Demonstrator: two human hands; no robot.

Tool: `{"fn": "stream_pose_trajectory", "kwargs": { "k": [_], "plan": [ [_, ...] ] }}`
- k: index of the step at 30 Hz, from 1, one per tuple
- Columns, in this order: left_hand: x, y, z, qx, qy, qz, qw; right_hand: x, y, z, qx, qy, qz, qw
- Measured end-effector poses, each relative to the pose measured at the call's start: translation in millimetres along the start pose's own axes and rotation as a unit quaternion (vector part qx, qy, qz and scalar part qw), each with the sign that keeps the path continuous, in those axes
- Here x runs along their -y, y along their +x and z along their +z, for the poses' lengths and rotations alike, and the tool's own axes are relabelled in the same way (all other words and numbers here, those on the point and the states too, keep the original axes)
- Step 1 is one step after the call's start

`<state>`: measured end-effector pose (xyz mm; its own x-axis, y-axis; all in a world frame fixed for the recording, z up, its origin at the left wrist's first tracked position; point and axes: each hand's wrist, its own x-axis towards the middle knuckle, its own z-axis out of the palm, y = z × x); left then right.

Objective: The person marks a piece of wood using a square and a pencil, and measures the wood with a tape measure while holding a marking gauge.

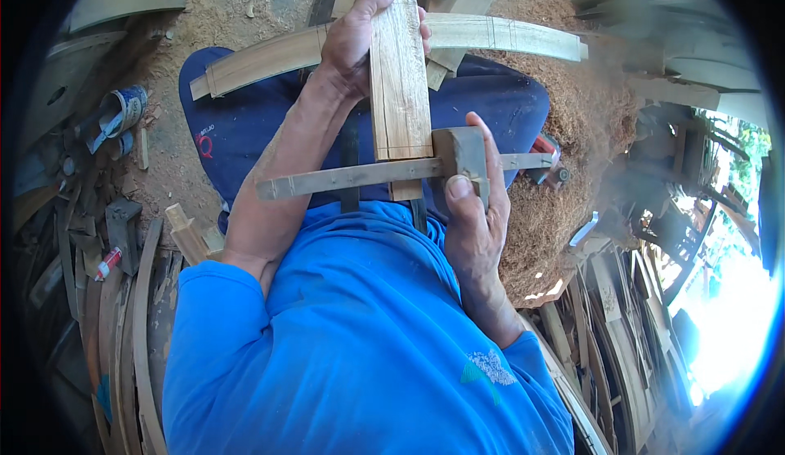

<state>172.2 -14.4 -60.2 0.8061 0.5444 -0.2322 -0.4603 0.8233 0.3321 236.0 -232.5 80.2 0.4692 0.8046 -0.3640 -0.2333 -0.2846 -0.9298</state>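
My left hand (348,50) is wrapped around a pale wooden board (399,87), thumb on its left edge and fingertips showing at the right. Pencil lines cross the board, one close to its near end. In my right hand (481,230) is a wooden marking gauge (460,156), its block gripped between thumb and fingers. The gauge's long stem (352,179) runs crosswise at the board's near end, and the block sits by that end's right corner. A curved wooden piece (507,35) with pencil marks passes crosswise beneath the board, over my legs.
Sawdust and shavings (540,246) cover the ground on the right. Wooden strips lean in stacks at lower left (123,332) and lower right (621,332). A paint-stained tub (123,110) lies at left. A red tool (546,148), partly hidden, is beside my right knee.
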Motion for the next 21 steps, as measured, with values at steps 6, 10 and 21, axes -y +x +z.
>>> {"fn": "stream_pose_trajectory", "kwargs": {
  "k": [6, 10, 21],
  "plan": [
    [6.8, 2.0, 4.7, -0.024, 0.016, 0.036, 0.999, -8.9, 5.4, 10.9, -0.024, -0.083, -0.054, 0.995],
    [-1.5, 5.1, -6.3, 0.007, 0.043, -0.003, 0.999, -10.0, 17.5, 12.4, -0.031, -0.088, -0.046, 0.995],
    [5.7, 8.8, -5.5, 0.011, 0.049, 0.007, 0.999, -11.4, 14.3, 5.9, -0.018, -0.099, -0.022, 0.995]
  ]
}}
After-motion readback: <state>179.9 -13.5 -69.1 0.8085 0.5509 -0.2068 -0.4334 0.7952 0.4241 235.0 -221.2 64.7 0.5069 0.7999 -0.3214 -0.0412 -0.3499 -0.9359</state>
